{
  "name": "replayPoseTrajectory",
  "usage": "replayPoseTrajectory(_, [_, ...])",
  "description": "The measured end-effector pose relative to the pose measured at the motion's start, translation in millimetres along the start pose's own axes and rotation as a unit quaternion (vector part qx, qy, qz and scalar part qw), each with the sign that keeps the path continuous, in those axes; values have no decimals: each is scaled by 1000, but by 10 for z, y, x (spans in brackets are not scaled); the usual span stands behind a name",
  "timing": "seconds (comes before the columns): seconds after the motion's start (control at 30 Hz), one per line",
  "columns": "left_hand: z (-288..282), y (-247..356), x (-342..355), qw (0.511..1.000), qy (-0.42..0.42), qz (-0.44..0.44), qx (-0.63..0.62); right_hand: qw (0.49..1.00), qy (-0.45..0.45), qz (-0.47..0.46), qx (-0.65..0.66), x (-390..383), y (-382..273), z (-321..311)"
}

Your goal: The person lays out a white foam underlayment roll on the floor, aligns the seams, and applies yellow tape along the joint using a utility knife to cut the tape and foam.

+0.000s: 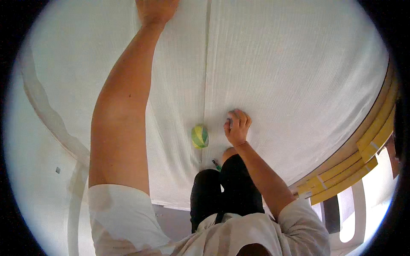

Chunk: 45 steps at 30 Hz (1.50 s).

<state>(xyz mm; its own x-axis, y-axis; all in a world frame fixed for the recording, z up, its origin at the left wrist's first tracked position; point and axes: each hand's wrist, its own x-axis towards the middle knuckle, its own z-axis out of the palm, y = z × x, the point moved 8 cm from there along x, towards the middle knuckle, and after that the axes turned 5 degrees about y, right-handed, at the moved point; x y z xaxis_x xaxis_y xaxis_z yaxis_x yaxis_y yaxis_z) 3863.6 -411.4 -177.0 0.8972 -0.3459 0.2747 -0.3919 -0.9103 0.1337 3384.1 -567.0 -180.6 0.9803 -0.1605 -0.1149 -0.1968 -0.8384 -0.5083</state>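
White short-sleeved shirt fabric (pixel 239 232) sits nearest my camera, with black shorts (pixel 243 187) past it, over the near edge of a broad white ribbed cloth (pixel 282 77). I have the left hand (pixel 158 9) far out toward the cloth's far side, cut off by the top of my view, so I cannot tell how its fingers stand. My right hand (pixel 238 129) is down on the cloth, right of the long crease running from the far side toward the near edge, fingers curled in. Something small and greyish shows by the thumb; I cannot tell whether they grasp it. Just left of that hand, apart from it, a rounded green-and-yellow striped object (pixel 200 136) lies by the crease, toward the near edge. Nearer still, beside the shorts, lies a small slim dark-and-green item (pixel 216 164), partly hidden. Along the cloth's right edge I see long yellow strips (pixel 341 181) with pale label-like patches, too small for me to read.
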Motion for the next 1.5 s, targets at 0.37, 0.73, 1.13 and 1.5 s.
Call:
replayPoseTrajectory(0.37, [-74,-60,43,1000,2,3,-16,958,221,-148,-108,3324,-78,-574])
replayPoseTrajectory(0.73, [-129,-195,-37,1000,-1,-5,-2,980,88,-86,-155,3479,-305,-332])
replayPoseTrajectory(1.13, [305,-1033,-134,997,-65,-31,-6,979,102,-87,-151,3627,-720,386])
replayPoseTrajectory(1.5, [339,-2727,1428,998,53,-14,-29,988,90,-63,-111,3998,-1874,929])
